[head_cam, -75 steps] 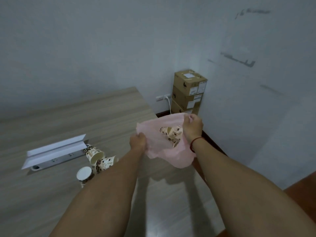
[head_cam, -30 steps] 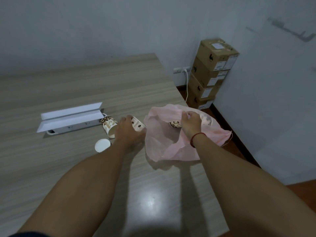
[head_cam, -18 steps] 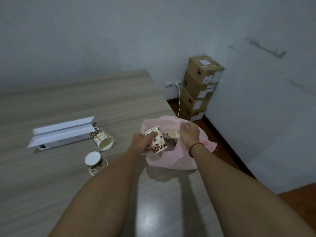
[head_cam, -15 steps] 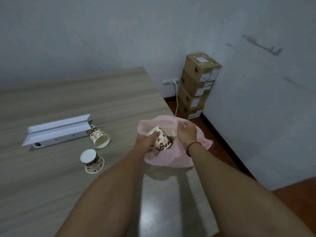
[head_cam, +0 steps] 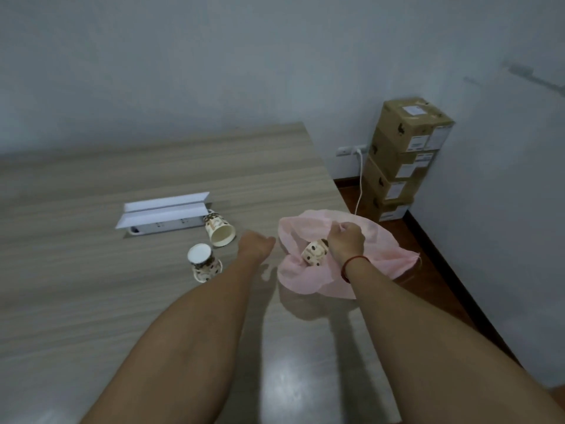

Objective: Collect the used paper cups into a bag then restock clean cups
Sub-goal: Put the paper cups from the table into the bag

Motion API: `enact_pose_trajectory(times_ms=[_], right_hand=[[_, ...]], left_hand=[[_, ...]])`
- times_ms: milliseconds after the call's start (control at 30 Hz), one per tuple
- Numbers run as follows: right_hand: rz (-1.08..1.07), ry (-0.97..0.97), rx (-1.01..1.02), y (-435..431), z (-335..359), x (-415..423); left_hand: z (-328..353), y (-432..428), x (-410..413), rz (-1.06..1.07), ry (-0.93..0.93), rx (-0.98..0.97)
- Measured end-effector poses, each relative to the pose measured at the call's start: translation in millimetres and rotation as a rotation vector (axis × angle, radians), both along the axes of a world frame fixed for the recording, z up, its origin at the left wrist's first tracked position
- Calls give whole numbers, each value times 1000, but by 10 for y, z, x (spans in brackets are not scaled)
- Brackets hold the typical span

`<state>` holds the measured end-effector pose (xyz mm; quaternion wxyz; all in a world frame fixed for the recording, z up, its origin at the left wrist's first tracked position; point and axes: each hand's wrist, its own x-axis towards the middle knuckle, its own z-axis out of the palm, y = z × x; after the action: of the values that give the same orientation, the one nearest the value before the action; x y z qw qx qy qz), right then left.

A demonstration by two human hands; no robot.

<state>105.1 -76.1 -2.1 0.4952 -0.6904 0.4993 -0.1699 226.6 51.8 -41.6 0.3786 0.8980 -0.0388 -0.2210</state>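
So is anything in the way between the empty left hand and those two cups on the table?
Nothing visible does. Only bare table lies between the left hand and the cup on its side or the upside-down cup. The pink bag, gripped by the right hand, is off to the other side.

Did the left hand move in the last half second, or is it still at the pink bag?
Yes. The left hand, now empty, has drawn out of the pink bag leftward, toward the white socket box.
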Motion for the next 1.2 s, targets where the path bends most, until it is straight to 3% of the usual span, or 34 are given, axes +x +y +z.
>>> enact_pose_trajectory(times_ms=[200,333,467,800,967,1200], right_hand=[[4,32,39,203,48,313],[-22,51,52,343,4,499],[-58,81,54,429,-100,594],[-58,76,74,479,-130,535],[-55,38,59,378,24,394],[-86,32,47,181,158,40]], left_hand=[[22,513,329,-71,-222,293],[-116,835,599,-92,-143,477],[-258,1029,809,-115,-60,531],[-262,988,770,-117,-169,407],[-40,634,463,32,-146,136],[126,-35,-75,47,52,-254]])
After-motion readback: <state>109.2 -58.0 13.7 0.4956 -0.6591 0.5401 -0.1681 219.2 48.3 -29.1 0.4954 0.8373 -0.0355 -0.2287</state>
